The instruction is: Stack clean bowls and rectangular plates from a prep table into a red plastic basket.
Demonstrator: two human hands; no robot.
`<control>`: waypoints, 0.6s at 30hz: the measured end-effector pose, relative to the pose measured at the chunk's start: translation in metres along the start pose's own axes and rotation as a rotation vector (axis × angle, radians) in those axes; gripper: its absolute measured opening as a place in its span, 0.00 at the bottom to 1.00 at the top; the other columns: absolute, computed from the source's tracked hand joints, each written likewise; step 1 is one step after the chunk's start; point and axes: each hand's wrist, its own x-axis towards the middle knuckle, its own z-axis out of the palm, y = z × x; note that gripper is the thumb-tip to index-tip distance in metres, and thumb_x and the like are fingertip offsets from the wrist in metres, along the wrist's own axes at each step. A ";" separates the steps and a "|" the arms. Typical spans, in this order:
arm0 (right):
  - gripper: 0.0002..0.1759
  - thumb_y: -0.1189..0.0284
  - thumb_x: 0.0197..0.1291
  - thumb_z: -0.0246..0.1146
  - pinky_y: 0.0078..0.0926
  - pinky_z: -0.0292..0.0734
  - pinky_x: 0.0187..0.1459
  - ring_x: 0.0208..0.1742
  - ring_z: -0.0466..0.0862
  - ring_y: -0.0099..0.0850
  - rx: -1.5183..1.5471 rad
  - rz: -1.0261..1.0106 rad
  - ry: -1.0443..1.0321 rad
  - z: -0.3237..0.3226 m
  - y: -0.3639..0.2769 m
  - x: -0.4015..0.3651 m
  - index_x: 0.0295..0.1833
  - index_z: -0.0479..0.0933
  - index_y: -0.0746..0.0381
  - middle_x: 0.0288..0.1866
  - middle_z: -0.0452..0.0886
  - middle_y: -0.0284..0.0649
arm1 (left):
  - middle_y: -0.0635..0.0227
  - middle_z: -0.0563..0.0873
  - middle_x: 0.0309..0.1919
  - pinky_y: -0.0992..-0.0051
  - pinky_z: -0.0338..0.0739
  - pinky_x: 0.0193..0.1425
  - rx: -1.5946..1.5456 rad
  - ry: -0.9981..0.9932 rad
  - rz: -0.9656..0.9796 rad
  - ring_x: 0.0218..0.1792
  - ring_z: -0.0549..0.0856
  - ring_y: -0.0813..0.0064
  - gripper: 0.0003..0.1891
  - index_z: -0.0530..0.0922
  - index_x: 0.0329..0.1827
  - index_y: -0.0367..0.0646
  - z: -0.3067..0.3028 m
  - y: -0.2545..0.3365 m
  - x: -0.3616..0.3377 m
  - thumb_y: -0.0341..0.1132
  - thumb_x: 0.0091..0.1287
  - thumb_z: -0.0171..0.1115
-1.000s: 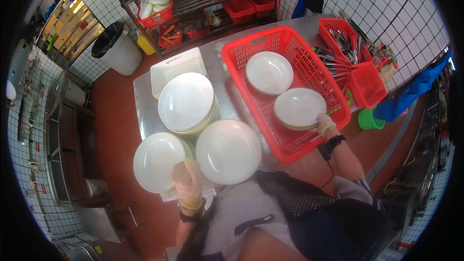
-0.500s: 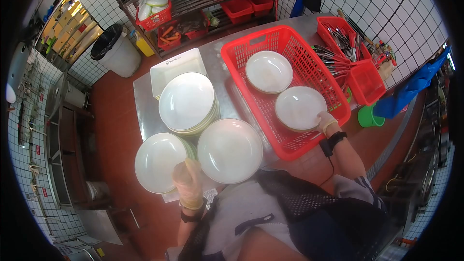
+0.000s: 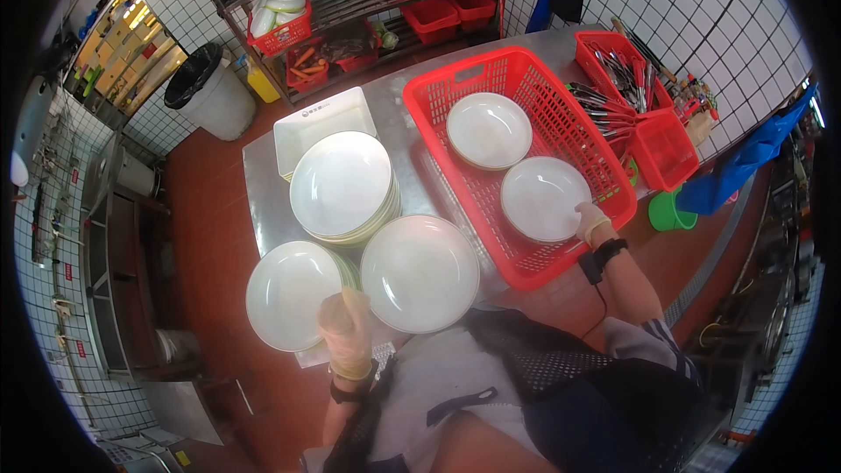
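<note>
My right hand (image 3: pixel 593 222), in a thin pale glove, closes on the right rim of a white plate (image 3: pixel 546 198) inside the large red basket (image 3: pixel 517 273). Behind it lies another round white plate (image 3: pixel 489 130) in the same basket. On the metal table, my gloved left hand (image 3: pixel 345 333) is curled with the thumb up, overlapping the lower right rim of the left plate stack (image 3: pixel 293 295). Whether its fingers grip anything is hidden. A wide white plate (image 3: pixel 420 273) lies just right of that hand, and a taller plate stack (image 3: pixel 341 184) stands behind.
A rectangular white dish (image 3: pixel 324 118) sits at the metal table's (image 3: pixel 263 177) back left. Red trays of cutlery (image 3: pixel 626 74) and a small red bin (image 3: pixel 664 151) stand right of the basket. A green bucket (image 3: pixel 673 210) is below them. Shelving (image 3: pixel 342 0) and a trash bin (image 3: pixel 210 92) stand behind.
The view has shifted very slightly, moving the scene a little to the right. The right hand keeps its hold on the plate in the basket; the left hand stays by the stack.
</note>
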 end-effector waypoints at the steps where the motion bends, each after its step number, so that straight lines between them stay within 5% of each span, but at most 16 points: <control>1: 0.30 0.83 0.50 0.69 0.32 0.82 0.52 0.52 0.86 0.41 0.088 0.021 -0.040 -0.009 -0.012 -0.006 0.63 0.75 0.64 0.50 0.85 0.52 | 0.56 0.84 0.26 0.59 0.73 0.38 -0.001 0.001 0.000 0.30 0.81 0.53 0.13 0.81 0.29 0.35 0.000 0.000 0.000 0.27 0.74 0.53; 3: 0.30 0.83 0.50 0.69 0.31 0.82 0.52 0.52 0.86 0.39 0.176 0.040 -0.080 -0.007 -0.013 -0.003 0.63 0.74 0.65 0.50 0.85 0.52 | 0.56 0.84 0.25 0.58 0.73 0.38 0.002 0.008 0.022 0.30 0.81 0.53 0.14 0.80 0.29 0.35 0.001 -0.002 0.001 0.26 0.74 0.52; 5: 0.19 0.79 0.65 0.61 0.33 0.79 0.54 0.53 0.83 0.37 0.230 0.080 -0.065 0.011 0.001 0.008 0.62 0.74 0.67 0.54 0.83 0.52 | 0.56 0.84 0.25 0.58 0.73 0.38 0.005 0.004 0.028 0.30 0.81 0.52 0.14 0.80 0.29 0.35 0.001 -0.005 0.001 0.27 0.74 0.52; 8: 0.20 0.77 0.64 0.64 0.34 0.79 0.55 0.54 0.83 0.39 0.035 0.025 -0.008 -0.013 -0.033 -0.016 0.61 0.74 0.66 0.54 0.83 0.52 | 0.56 0.84 0.25 0.58 0.73 0.37 0.001 -0.001 0.023 0.29 0.81 0.52 0.14 0.80 0.29 0.35 0.000 -0.003 0.002 0.27 0.74 0.52; 11: 0.22 0.76 0.63 0.66 0.35 0.79 0.57 0.55 0.83 0.42 1.087 0.175 -0.138 0.117 0.146 0.099 0.62 0.74 0.66 0.54 0.83 0.53 | 0.56 0.84 0.25 0.58 0.73 0.37 -0.006 0.005 0.017 0.30 0.81 0.52 0.15 0.80 0.28 0.35 0.000 -0.002 0.003 0.27 0.74 0.52; 15: 0.21 0.63 0.68 0.56 0.42 0.71 0.63 0.59 0.75 0.46 0.776 0.031 -0.060 0.087 0.099 0.067 0.59 0.72 0.67 0.57 0.80 0.49 | 0.56 0.84 0.25 0.58 0.73 0.37 -0.023 0.022 0.018 0.29 0.80 0.52 0.14 0.80 0.28 0.35 0.000 -0.002 0.002 0.27 0.74 0.53; 18: 0.20 0.65 0.67 0.56 0.43 0.72 0.63 0.58 0.75 0.46 1.104 0.203 -0.126 0.092 0.109 0.084 0.57 0.72 0.68 0.56 0.80 0.48 | 0.55 0.84 0.25 0.58 0.72 0.36 -0.027 0.047 0.025 0.30 0.80 0.52 0.13 0.80 0.29 0.34 0.000 -0.006 0.001 0.26 0.74 0.54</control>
